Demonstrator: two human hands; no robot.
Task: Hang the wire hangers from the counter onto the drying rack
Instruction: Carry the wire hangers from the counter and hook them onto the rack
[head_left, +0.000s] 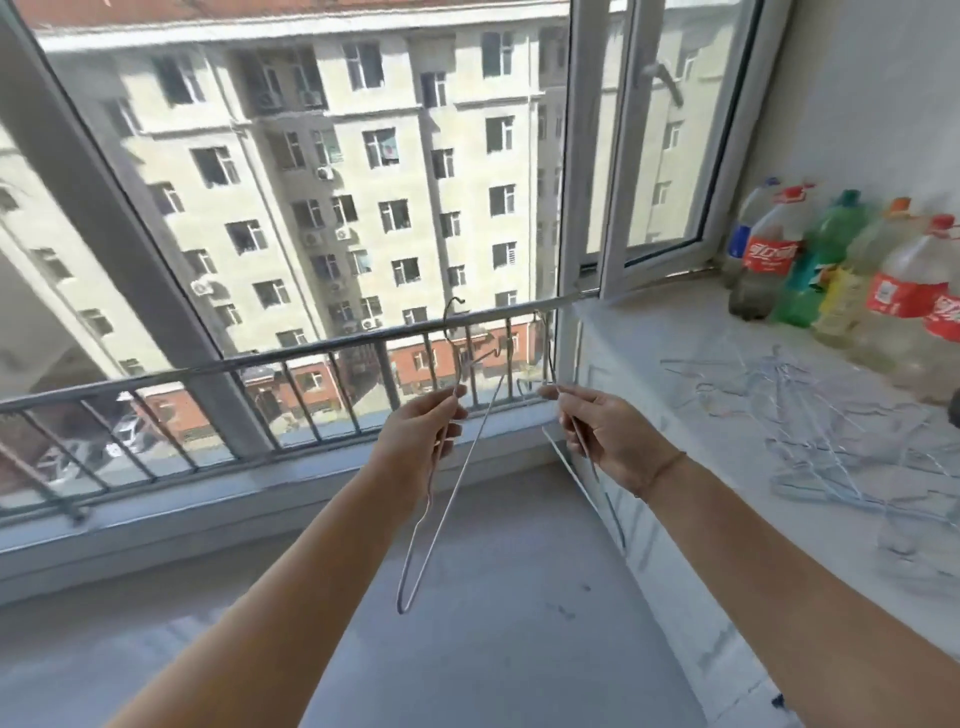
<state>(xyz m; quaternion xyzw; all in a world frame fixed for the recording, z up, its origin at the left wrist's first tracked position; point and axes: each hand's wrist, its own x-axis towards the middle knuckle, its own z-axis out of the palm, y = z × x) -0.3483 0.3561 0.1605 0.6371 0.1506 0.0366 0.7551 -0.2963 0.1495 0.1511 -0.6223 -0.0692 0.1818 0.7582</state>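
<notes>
Both forearms reach up from the bottom of the frame toward the window, each hand carrying 1 wire hanger; the left hand (423, 434), at centre, has its fingers (453, 415) pinched on the shoulder wire of the left hanger (447, 499), whose hook (453, 306) rises to the horizontal rail (311, 348) running across the middle of the frame, while its long loop dangles toward the floor (493, 597); whether that hook already sits over the rail or only stands in front of it I cannot tell; the right hand (610, 431), just right of centre, pinches the right hanger (587, 483) between thumb and forefinger, its hook end pointing up toward the rail near the window frame, its body trailing down and to the right; the rail reads as the drying rack for this job, though that is a judgement; more hangers lie in a tangled pile (831, 431) on the table (675, 332) at the right of the frame, in front of a row of plastic bottles (810, 260), so most of the task looks still to do.

To do this step well, I would settle 1 hanger at a time; lift the left hook clear above the rail, turn its open side toward the bar, lower until the wire takes its own weight, and only then loosen the pinch; the wire is thin and springy, so a light grip close to the neck gives better control than a hold far down the shoulder; the 2 hangers hang near each other and could snag, so keeping them well apart and spacing the hooks along the rail should spare trouble later.
</notes>
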